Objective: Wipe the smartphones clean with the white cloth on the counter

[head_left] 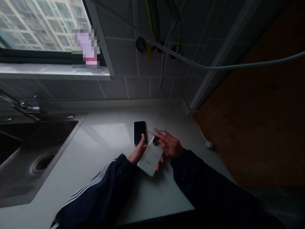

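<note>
A white phone (150,160) lies back side up in my left hand (136,154), tilted above the counter. My left thumb is along its upper left side, and the fingertips show past its lower right edge. The dark round camera area is at its upper end, partly behind my right fingers. My right hand (173,145) pinches a thin, pale, translucent piece (155,130) over that end; it is blurred, and I cannot tell its kind. Just beyond my left thumb, a second phone (139,130) with a dark screen rests face up on the counter.
The white counter (105,152) has a steel sink (54,178) and a faucet (26,108) at left. A white cable (228,67) hangs across the view, and a plug (208,144) lies at right beside a brown wooden panel (262,127). Behind are a tiled wall and a window.
</note>
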The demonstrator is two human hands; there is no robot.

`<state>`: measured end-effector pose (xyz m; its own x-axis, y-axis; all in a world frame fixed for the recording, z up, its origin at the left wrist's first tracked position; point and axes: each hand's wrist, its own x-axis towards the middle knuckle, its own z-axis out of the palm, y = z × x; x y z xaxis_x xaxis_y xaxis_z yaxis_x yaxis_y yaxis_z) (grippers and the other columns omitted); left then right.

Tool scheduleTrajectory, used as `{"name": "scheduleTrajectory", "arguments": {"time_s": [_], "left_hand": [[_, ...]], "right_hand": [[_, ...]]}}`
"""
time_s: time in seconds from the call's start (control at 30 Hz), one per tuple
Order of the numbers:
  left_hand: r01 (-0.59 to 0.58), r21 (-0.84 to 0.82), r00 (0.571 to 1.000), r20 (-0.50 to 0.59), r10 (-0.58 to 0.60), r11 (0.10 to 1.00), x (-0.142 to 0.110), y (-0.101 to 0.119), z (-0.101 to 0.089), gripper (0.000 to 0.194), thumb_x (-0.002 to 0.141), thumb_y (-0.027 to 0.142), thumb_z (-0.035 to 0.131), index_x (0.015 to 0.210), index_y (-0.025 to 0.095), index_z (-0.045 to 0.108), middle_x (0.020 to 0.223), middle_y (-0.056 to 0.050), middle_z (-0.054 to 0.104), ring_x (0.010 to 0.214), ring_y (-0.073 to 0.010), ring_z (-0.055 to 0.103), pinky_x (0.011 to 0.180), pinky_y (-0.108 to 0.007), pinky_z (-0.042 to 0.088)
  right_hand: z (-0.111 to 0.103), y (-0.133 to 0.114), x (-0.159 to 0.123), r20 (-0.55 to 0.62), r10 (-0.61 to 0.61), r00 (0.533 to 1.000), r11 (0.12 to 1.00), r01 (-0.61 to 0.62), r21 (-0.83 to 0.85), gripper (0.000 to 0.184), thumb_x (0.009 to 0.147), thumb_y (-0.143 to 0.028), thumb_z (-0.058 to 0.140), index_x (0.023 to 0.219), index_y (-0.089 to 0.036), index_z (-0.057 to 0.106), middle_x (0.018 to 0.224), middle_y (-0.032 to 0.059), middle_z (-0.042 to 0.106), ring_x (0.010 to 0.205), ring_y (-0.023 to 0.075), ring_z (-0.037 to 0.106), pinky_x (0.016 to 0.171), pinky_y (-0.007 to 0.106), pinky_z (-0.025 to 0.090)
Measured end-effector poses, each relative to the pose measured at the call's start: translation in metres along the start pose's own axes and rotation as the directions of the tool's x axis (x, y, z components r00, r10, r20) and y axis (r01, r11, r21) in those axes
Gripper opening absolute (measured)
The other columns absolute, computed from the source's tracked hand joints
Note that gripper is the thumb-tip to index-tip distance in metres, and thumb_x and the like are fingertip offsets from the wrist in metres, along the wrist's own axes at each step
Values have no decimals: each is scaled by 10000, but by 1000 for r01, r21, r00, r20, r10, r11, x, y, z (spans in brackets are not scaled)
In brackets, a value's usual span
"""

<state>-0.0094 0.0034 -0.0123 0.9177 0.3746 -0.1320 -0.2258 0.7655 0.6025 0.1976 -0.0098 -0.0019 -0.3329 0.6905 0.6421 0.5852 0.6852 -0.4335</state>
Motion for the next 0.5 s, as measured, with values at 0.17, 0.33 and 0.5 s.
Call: {"name": "scheduleTrajectory", "arguments": {"time_s": [0.17,0.33,0.5], "left_hand": [[57,17,998,20,-57,998,-1,1,2,1150,807,925,105,1136,-12,684,1024,-291,727,718,-337,731,766,-476,557],[2,-25,993,-115,-5,1000,0,1,-2,1128,860,872,97,1278,-28,634,983,-276,744,788,-336,748,810,-442,552],[-128,-119,942,-326,83,985,4,3,-1,1000,938,771,92,1351,17,604,997,-234,761,891,-311,758,861,-392,547]], "right_hand": [[-3,-7,2,-68,3,998,999,0,41,383,1037,-251,441,1364,-216,636,1250,122,711,1157,241,675,999,425,586],[1,-12,0,-25,-103,994,994,104,44,384,1011,-233,467,1359,-199,626,1263,135,713,1205,250,668,1063,497,543],[5,-19,-4,89,-238,967,966,226,125,399,989,-237,502,1363,-159,617,1343,170,689,1289,259,638,1146,547,453]]}}
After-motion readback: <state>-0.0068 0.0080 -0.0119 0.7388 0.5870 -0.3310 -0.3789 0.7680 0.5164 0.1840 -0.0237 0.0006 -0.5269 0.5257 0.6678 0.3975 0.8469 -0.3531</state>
